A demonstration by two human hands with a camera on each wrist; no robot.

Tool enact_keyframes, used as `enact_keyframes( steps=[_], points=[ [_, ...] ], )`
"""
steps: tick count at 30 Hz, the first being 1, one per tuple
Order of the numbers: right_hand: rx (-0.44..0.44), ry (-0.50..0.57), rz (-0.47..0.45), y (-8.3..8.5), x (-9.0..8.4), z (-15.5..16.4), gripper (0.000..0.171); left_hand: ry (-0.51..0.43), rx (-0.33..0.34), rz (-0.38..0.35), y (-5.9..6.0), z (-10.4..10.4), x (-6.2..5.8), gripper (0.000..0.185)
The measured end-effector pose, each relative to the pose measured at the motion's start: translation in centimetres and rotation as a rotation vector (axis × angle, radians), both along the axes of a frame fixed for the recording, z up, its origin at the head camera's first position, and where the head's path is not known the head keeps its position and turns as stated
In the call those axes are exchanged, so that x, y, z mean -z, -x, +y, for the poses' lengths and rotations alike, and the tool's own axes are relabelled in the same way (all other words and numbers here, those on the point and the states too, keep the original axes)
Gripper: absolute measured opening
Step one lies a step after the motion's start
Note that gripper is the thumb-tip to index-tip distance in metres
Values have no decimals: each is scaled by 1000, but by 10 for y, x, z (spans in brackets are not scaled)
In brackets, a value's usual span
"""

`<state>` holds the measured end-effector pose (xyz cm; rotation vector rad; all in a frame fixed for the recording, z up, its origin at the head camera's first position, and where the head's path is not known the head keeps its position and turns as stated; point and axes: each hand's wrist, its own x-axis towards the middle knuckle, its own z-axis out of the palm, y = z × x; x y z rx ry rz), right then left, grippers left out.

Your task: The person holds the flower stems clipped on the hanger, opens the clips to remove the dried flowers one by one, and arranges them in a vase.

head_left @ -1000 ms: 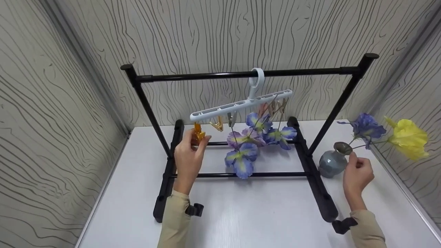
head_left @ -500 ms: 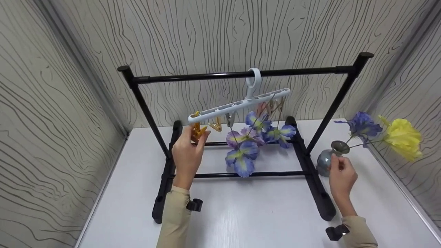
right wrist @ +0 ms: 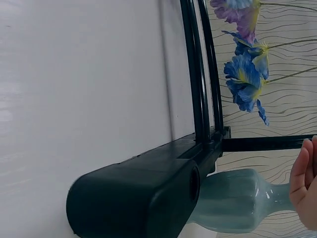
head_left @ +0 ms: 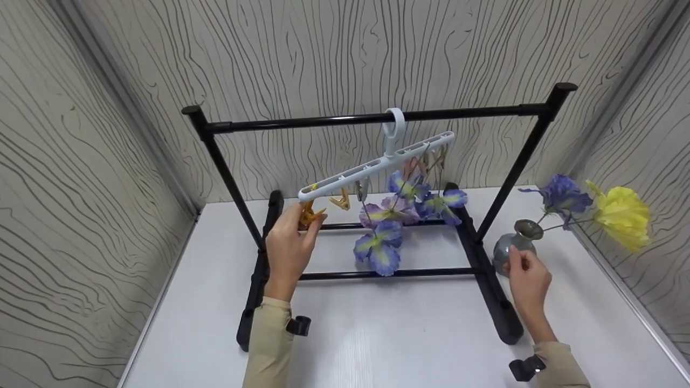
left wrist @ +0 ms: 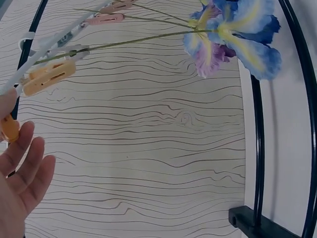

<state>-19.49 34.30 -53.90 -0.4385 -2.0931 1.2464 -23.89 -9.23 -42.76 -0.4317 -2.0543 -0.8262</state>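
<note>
My left hand [head_left: 285, 250] pinches an orange clothespin [head_left: 310, 214] at the near left end of a pale blue hanger [head_left: 350, 177]. The clothespin's tip shows through the slot in the hanger's bar. In the left wrist view, thumb and forefinger hold the orange clothespin [left wrist: 10, 128] while the other fingers fan out. My right hand [head_left: 529, 283] hovers in front of a grey-blue vase [head_left: 502, 249], fingers loosely bent, with nothing visible in them. The right wrist view has its fingertips beside the vase's neck. A blue-purple iris [head_left: 566, 196] and a yellow flower [head_left: 622, 218] lean from the vase.
The hanger hooks over a black rack [head_left: 323, 122] standing on a white table [head_left: 372, 334]. Several clothespins hang from it, among them a yellow one [head_left: 340, 200] and a grey one [head_left: 361, 189]. Blue and purple irises [head_left: 383, 250] dangle head down. Patterned walls [head_left: 323, 54] enclose the table.
The orange clothespin's tip has come up into the hanger's slot, and the hanger's left end has dipped slightly. My right hand has moved left and down, away from the flower stems.
</note>
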Motion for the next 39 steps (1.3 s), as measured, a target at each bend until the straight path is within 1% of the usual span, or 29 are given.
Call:
enact_keyframes(
  steps=[6, 13, 15, 17, 20, 22, 24, 25, 27, 30, 32, 35, 39],
  points=[
    [-42, 41, -24, 0, -3, -5, 35, -14, 20, -43, -2, 0, 9, 28],
    [-85, 113, -19, 2, -11, -10, 32, -57, 65, -79, -2, 0, 15, 34],
    [-88, 111, -32, 3, -13, -11, 31, -63, 65, -100, -2, 0, 17, 36],
    [-113, 117, -37, -1, -22, -17, 30, -60, 53, -118, -3, 0, 19, 37],
    [-139, 139, -51, 0, -23, -20, 29, -58, 42, -158, -4, -2, 23, 41],
    [-175, 169, -42, 0, -24, -23, 29, -61, 43, -189, -5, -2, 26, 43],
    [-197, 186, -43, 5, -18, -24, 29, -77, 60, -229, -6, -2, 29, 44],
    [-218, 197, -38, 6, -19, -27, 30, -86, 70, -246, -6, -1, 30, 45],
    [-259, 209, -47, 8, -22, -34, 30, -96, 77, -269, -7, 1, 32, 41],
    [-303, 221, -77, 12, -26, -45, 29, -101, 82, -286, -7, 5, 34, 35],
    [-331, 234, -76, 15, -29, -54, 27, -86, 82, -293, -6, 9, 35, 33],
    [-381, 238, -42, 22, -36, -71, 24, -63, 105, -309, -5, 17, 34, 33],
    [-469, 222, 4, 33, -50, -98, 21, -26, 140, -361, -3, 32, 37, 34]
  ],
)
